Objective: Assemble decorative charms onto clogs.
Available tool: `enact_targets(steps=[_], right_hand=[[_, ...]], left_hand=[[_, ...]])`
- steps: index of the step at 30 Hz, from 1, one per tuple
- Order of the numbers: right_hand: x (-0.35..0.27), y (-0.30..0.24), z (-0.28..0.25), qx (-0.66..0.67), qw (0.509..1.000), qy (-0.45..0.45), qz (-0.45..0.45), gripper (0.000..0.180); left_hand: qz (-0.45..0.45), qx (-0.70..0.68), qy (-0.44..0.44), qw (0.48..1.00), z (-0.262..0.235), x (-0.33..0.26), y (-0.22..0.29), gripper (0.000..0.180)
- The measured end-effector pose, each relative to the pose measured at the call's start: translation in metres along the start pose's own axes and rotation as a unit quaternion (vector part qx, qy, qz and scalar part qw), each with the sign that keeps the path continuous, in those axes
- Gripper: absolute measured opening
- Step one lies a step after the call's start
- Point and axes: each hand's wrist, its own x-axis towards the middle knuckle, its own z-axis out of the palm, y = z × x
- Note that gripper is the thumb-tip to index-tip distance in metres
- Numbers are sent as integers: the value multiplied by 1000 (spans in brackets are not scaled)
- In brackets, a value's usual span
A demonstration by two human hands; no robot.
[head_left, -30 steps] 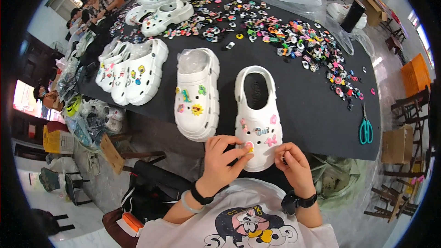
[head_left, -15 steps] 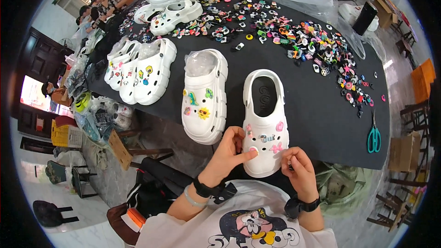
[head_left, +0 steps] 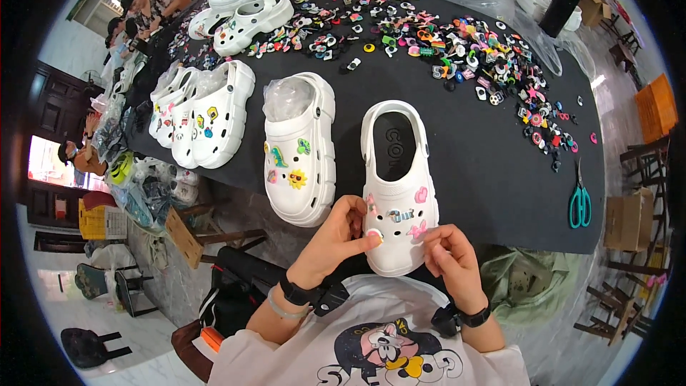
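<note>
Left hand (head_left: 336, 237) fingers pinched together, right hand (head_left: 451, 257) loosely curled, both wrists banded

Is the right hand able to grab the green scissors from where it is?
Probably yes: the green scissors lie alone on the black table, off to the side of the right hand, with bare cloth between.

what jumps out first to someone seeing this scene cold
Front and centre, a white clog lies on the black table, where the left hand presses a small round charm into its toe and the right hand steadies the edge. Behind it, a bright scatter of loose charms covers the far side. A second clog stuffed with plastic lies to the left, and green scissors to the right.
</note>
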Motion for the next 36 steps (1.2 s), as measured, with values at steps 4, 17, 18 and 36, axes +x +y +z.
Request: enact_targets(steps=[4, 17, 18, 36], right_hand=[[0, -2, 9, -220, 970, 4, -101, 21], [25, -20, 45, -584, 767, 2, -265, 25], [24, -19, 43, -553, 800, 11, -232, 22], [18, 0, 30, -449, 837, 49, -310, 20]], left_hand=[[78, 114, 30, 990, 1, 0, -12, 53], [224, 216, 104, 945, 15, -16, -15, 18], [224, 212, 105, 945, 13, -18, -16, 18], [211, 187, 110, 953, 20, -16, -18, 16]])
